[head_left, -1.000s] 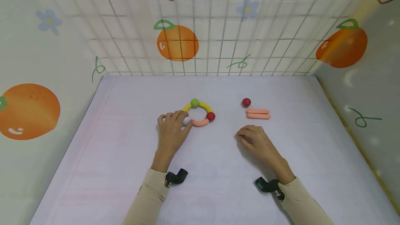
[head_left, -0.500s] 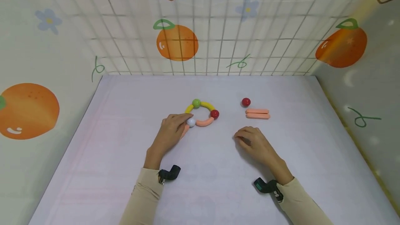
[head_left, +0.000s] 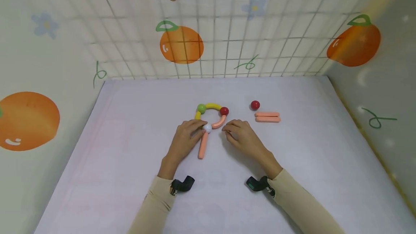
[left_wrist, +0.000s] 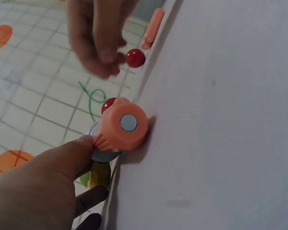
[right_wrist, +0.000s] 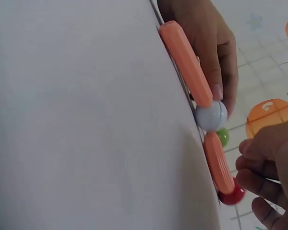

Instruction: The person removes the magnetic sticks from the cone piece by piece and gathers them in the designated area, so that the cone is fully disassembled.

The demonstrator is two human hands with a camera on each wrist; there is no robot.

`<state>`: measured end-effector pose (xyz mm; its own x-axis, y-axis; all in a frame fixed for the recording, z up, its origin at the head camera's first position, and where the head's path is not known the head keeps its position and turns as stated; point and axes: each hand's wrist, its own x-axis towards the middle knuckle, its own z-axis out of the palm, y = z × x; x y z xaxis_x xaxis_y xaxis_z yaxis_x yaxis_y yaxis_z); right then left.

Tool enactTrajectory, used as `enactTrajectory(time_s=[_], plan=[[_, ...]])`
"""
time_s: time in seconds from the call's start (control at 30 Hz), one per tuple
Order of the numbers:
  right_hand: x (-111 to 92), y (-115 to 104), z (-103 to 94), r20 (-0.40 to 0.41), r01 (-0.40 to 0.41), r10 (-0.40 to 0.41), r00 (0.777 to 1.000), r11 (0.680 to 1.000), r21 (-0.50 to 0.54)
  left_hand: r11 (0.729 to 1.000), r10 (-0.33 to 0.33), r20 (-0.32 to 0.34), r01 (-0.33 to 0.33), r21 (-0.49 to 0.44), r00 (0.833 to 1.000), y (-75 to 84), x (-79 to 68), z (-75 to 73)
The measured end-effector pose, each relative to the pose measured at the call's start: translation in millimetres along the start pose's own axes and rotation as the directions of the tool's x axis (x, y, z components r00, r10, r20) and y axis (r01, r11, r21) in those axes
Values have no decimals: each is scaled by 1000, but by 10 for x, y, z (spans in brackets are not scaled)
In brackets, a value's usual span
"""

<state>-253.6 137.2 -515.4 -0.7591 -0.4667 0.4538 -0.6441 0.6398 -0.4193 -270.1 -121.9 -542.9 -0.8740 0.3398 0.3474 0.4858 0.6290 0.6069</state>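
My left hand (head_left: 187, 137) pinches the white ball (head_left: 207, 128) between thumb and fingers. A straight pink rod (head_left: 203, 146) runs from this ball toward me. A curved pink rod (head_left: 219, 122) joins it to a red ball (head_left: 224, 111). Beyond, a curved yellow rod (head_left: 213, 106) and a green ball (head_left: 201, 108) continue the ring, and a second yellow rod (head_left: 198, 115) is partly hidden by my left fingers. My right hand (head_left: 243, 137) hovers beside the curved pink rod, its fingers loosely bent with nothing between them; in the right wrist view they stand apart from the pieces.
A loose red ball (head_left: 255, 105) lies on the white table (head_left: 130, 125) to the right of the ring. Two straight pink rods (head_left: 267, 117) lie side by side just in front of it. A patterned curtain and a grid stand behind.
My left hand has turned the ring, and the straight pink rod has come into full sight, pointing toward me. My right hand has moved left and forward, close to the ring.
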Motion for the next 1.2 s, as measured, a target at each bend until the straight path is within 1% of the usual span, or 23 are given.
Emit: enactTrajectory(time_s=[0.07, 0.13, 0.23, 0.3, 0.33, 0.4, 0.47, 0.53, 0.6, 0.7, 0.77, 0.83, 0.9, 1.03, 1.13, 1.2], plan=[[66, -22, 82, 4, -27, 27, 1000, 1000, 11, 999, 12, -21, -11, 32, 1000, 10, -13, 15], [98, -31, 138, -6, -53, 54, 999, 998, 34, 994, 40, -54, -34, 102, 998, 24, -12, 25], [96, -12, 180, -30, -75, 77, 997, 996, 56, 973, 93, -110, -67, 220, 990, 52, 7, 33], [73, 15, 181, -41, -82, 86, 995, 994, 77, 959, 115, -134, -75, 275, 984, 75, 20, 38], [60, 29, 182, -42, -83, 87, 995, 993, 84, 955, 121, -133, -79, 286, 984, 81, 26, 33], [40, 42, 181, -39, -78, 82, 996, 992, 102, 959, 120, -110, -86, 271, 987, 79, 34, 12], [25, 44, 180, -30, -63, 67, 997, 991, 118, 969, 107, -69, -88, 230, 992, 61, 29, -20], [15, 33, 175, -16, -45, 47, 999, 991, 128, 985, 76, -25, -72, 157, 997, 25, 8, -53], [10, 16, 167, 1, -29, 29, 1000, 990, 137, 996, 46, 0, -46, 74, 999, -17, -18, -77], [9, -7, 159, 25, -4, 1, 1000, 990, 143, 999, 18, 3, -17, -29, 1000, -75, -42, -74], [13, -31, 154, 39, -7, 1, 999, 990, 144, 998, 19, -8, -20, -63, 1000, -85, -36, -64], [13, -66, 155, 61, -21, 13, 998, 990, 138, 997, 22, -22, -24, -72, 1000, -81, -26, -37], [10, -125, 155, 88, -47, 38, 995, 993, 111, 998, 25, -38, -27, -61, 999, -60, -17, -8], [13, -260, 172, 141, -109, 107, 984, 994, 4, 999, 32, -69, -34, -21, 997, -23, -7, 30], [19, -332, 167, 156, -167, 175, 972, 984, -63, 999, 44, -82, -43, 12, 996, -16, -3, 33], [23, -359, 149, 154, -208, 217, 964, 975, -72, 997, 62, -79, -58, 52, 995, -25, -6, 21]])
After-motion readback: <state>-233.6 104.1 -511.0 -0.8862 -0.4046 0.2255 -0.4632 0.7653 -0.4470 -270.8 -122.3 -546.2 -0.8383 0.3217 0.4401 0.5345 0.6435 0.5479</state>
